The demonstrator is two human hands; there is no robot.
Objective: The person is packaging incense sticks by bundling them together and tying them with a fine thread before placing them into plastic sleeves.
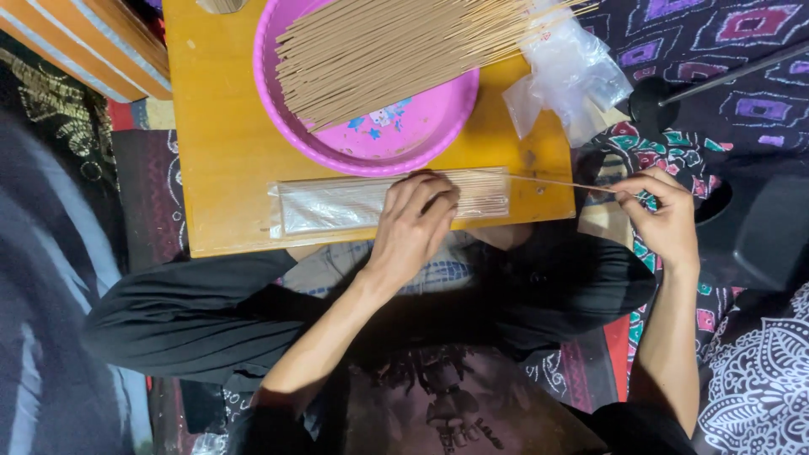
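Note:
A long clear plastic sleeve partly filled with thin tan sticks lies along the near edge of a low yellow wooden table. My left hand presses flat on the sleeve near its open right end. My right hand, off the table's right edge, pinches the end of a single thin stick whose other end points into the sleeve's mouth. Behind the sleeve a round pink tray carries a large loose pile of the same tan sticks.
Crumpled clear plastic bags lie at the table's right back corner. I sit cross-legged in dark trousers on a patterned cloth. A black stand base and a dark box sit on the right; striped boards lean at the upper left.

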